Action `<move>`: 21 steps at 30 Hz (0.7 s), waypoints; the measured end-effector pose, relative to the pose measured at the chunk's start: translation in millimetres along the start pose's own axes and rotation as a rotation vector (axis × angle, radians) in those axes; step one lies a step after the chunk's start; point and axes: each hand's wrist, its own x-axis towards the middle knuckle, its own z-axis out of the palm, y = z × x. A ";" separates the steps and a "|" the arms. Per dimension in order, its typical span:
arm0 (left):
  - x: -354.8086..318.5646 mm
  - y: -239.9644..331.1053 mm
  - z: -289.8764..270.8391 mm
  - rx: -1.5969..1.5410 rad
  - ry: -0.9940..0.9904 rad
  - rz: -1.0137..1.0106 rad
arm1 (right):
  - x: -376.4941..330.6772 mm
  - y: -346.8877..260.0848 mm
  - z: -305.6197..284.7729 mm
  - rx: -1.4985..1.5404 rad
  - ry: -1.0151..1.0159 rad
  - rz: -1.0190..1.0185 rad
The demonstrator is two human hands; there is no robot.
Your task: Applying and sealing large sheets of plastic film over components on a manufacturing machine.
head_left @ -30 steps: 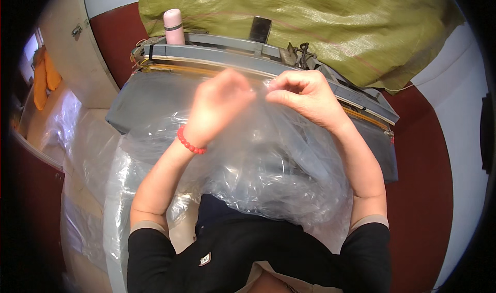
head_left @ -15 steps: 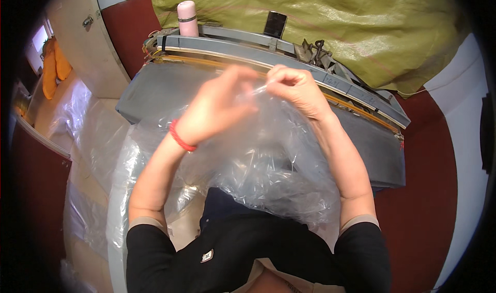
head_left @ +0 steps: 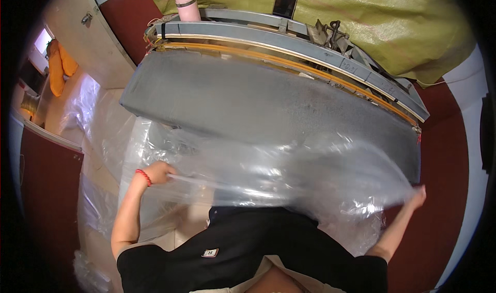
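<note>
A wide sheet of clear plastic film (head_left: 248,164) stretches between my two hands, low in front of my body. My left hand (head_left: 159,173), below a red cord bracelet, is closed on one edge of the film. Far to the right, my right hand (head_left: 418,196) grips the opposite end, slightly blurred. The film overlaps the near edge of a long grey padded bench (head_left: 222,91). Its pull lines run from hand to hand, and whether it is a single sheet or a bag I cannot tell.
A long metal sealing bar (head_left: 258,39) with an orange strip spans the bench's back. On its frame stand a pink bottle (head_left: 187,3) and a dark phone (head_left: 284,3). Green-yellow woven sheeting (head_left: 372,29) hangs behind. More clear film (head_left: 103,133) lies to the left, by a door (head_left: 85,40).
My hands were close together above the bench, pinching the film; now they are spread wide and lower, with the film drawn out between them. The grey bench surface is uncovered.
</note>
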 end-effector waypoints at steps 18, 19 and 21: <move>125.3 -35.6 -243.3 0.318 1.145 0.000 | 33.6 -18.0 62.6 -0.322 0.035 -0.329; 119.6 -106.8 -215.8 0.383 1.123 -0.101 | 28.6 -31.8 100.3 -0.348 -0.051 -0.320; 144.4 -117.0 -202.8 0.198 0.843 -0.381 | 38.5 -22.5 107.1 -0.515 -0.043 -0.325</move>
